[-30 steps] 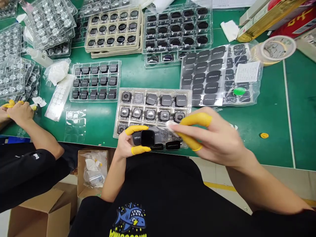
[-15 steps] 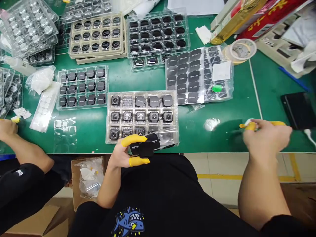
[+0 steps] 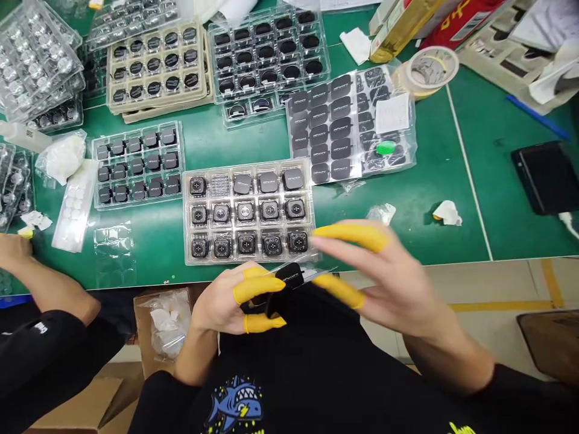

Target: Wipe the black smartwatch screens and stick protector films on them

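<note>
In front of my body, my left hand is closed on a clear film strip carrying a black printed sticker, together with a dark piece mostly hidden by the fingers. Yellow finger cots cover its thumb and a finger. At the strip's right end is my right hand, thumb and index finger spread apart in yellow cots; whether it touches the film I cannot tell. Just beyond both hands lies a plastic tray with square black devices, some showing round dotted faces and a few showing plain grey tops.
A sheet of black stickers lies behind the tray, near tape rolls. More filled trays stand left and behind. A crumpled white scrap and a black phone-like device are right. Another person's hand is far left.
My right hand has left the white scrap on the right and come over beside my left hand, its fingers now spread. My left hand still holds the sticker strip, now turned.
</note>
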A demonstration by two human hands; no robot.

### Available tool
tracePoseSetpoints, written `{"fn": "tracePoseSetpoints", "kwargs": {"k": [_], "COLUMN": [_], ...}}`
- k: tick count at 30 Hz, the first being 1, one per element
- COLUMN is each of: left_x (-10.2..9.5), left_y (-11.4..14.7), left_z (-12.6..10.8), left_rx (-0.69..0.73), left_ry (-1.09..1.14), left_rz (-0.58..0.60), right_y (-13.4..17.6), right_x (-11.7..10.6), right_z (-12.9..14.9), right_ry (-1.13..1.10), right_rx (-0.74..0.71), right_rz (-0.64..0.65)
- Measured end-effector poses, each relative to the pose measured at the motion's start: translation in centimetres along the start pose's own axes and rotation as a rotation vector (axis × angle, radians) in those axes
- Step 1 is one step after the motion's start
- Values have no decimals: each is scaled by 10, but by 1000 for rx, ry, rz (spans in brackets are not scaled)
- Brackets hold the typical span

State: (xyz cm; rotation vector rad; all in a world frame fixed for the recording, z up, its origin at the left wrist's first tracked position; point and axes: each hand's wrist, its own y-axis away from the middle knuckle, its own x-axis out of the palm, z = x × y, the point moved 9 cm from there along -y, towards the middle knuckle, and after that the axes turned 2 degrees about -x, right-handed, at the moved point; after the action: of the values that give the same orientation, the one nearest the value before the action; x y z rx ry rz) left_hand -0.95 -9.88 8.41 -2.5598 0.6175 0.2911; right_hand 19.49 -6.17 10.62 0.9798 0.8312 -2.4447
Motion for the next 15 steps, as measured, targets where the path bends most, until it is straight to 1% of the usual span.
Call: {"fn": "tracePoseSetpoints", "kwargs": {"k": [1, 3, 5, 7, 9, 11, 15], "left_x": [0, 0, -2, -4, -6, -7, -9], "left_y": [0, 1, 3, 5, 6, 7, 10], "left_z": [1, 3, 5, 6, 9, 12, 16], "left_rx": [-8, -26, -29, -21, -15, -19, -41], "left_ry": [-6, -17, -25, -21, -11, -14, -54], "left_rz": [7, 11, 9, 15, 26, 41, 51], "right_y": [-12, -26, -30, -31, -32, -35, -42], "right_x": [12, 29, 40, 48, 52, 52, 45], "right_z": [15, 23, 15, 4, -4, -9, -12], "right_ry": [-76, -208, -318, -412, -488, -515, -453], "right_rx": [-76, -138, -137, -101, -52, -13, 11], "right_rz": [69, 153, 201, 238, 260, 251, 186]}}
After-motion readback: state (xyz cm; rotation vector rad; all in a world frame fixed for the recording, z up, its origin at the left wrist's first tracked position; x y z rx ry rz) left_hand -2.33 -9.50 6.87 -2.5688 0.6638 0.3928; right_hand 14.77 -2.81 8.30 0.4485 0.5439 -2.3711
